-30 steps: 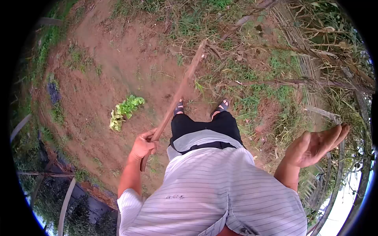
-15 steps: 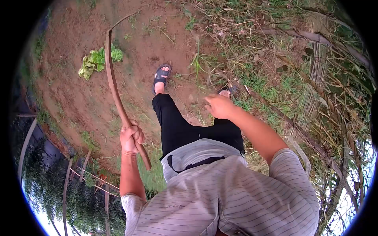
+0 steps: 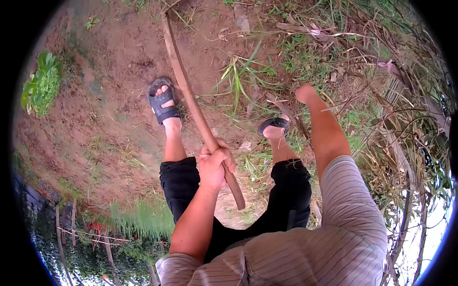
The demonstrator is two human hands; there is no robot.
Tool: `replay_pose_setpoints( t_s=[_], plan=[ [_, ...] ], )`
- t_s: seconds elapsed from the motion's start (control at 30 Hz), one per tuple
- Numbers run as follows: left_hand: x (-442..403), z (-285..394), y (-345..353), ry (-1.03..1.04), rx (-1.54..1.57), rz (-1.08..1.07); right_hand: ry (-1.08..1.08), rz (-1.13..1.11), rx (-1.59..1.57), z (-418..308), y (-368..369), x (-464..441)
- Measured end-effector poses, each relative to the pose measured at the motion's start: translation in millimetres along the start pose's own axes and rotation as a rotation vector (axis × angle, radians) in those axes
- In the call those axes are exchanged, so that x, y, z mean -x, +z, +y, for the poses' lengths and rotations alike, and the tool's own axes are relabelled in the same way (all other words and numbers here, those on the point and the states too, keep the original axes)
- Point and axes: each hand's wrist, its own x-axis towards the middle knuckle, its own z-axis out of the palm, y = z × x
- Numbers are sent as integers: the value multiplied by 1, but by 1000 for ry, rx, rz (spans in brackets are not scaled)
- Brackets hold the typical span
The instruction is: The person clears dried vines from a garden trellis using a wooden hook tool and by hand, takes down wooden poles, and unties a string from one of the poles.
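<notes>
A long wooden handle [image 3: 189, 93] slants up and to the left over the ground, and a thin curved piece joins its upper end at the top edge. My left hand [image 3: 214, 167] is wrapped round this handle near its lower end. Stretched forward at the right, my right hand [image 3: 304, 93] is low over dry stalks and grass beside my sandaled foot [image 3: 274, 126]. Its fingers look curled, but they are small and partly hidden, so what they hold, if anything, cannot be made out.
A leafy green plant [image 3: 44, 85] lies on the bare soil at the far left. Tangled dry vines and branches [image 3: 400, 109] fill the right side. A grass tuft [image 3: 236, 78] grows between the handle and my right hand. Tall grass [image 3: 143, 219] stands at the lower left.
My right hand has reached farther forward and right, down to the stalks. My left hand and the handle have shifted right. The leafy plant now appears farther left, and the ground looks closer.
</notes>
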Motion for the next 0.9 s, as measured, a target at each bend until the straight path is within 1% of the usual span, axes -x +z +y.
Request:
replay_pose_setpoints(
  t_s=[0.03,0.07,0.1,0.13,0.2,0.23,0.3,0.33,0.4,0.47,0.5,0.57,0.6,0.63,0.7,0.73,0.77,0.83,0.87,0.9],
  plan=[
    [-2,-1,-6,30,-24,-25,-6,-6,7,10,25,-23],
    [-6,-4,-14,51,-43,-21,-5,-46,1,20,65,-57],
    [-7,-6,-18,55,-35,-16,1,-82,-5,24,86,-79],
    [-8,-5,-19,57,-43,-12,2,-83,1,14,85,-85],
    [-8,-7,-18,55,-18,-5,-305,-336,424,-9,91,-86],
    [-8,-7,-17,55,-6,-1,-309,-337,437,-9,97,-90],
    [-7,-12,-14,19,-4,1,-2,-202,44,-12,112,-93],
    [-6,-15,-12,5,-10,7,-3,-209,50,-11,116,-92],
    [-4,-19,-6,-16,-31,25,88,-188,-180,-7,117,-88],
    [1,-21,-3,-28,-39,30,62,-161,-28,-10,101,-73],
    [2,-21,-3,-41,-62,19,65,-157,-26,-6,108,-74],
    [2,-17,-3,-64,-109,-3,67,-77,62,0,129,-83],
    [2,-16,-2,-70,-103,-10,27,-203,185,-2,121,-80],
    [1,-15,-2,-44,-108,1,41,-210,193,-8,109,-65],
    [3,-17,0,10,-91,10,60,-299,232,-8,71,-5],
    [0,-13,1,17,-91,12,18,-350,337,-2,45,24],
    [6,-7,1,27,-92,7,50,-364,335,6,49,56],
    [12,8,-4,25,-123,-21,69,7,62,9,28,86],
    [7,16,-1,18,-168,-29,192,56,-23,-10,9,112],
    [5,22,2,46,-164,-61,202,96,-27,-18,1,116]
  ],
)
